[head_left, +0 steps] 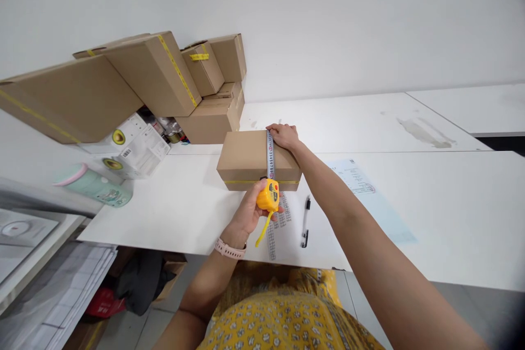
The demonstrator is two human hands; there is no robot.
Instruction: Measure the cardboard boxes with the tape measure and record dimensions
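A small sealed cardboard box (246, 157) with a yellow tape band lies on the white table (180, 208) in front of me. My left hand (251, 209) is closed round a yellow tape measure case (268, 196) at the box's near edge. The white tape blade (269, 154) runs across the box top to its far edge. There my right hand (284, 135) is closed, pressing the blade's end down on the box's far corner.
A black pen (304, 223) and a printed sheet (361, 188) lie right of the box. A strip of paper with print (278, 227) lies under the case. Stacked cardboard boxes (156, 74), white product cartons (135, 147) and a green tube (94, 185) crowd the left.
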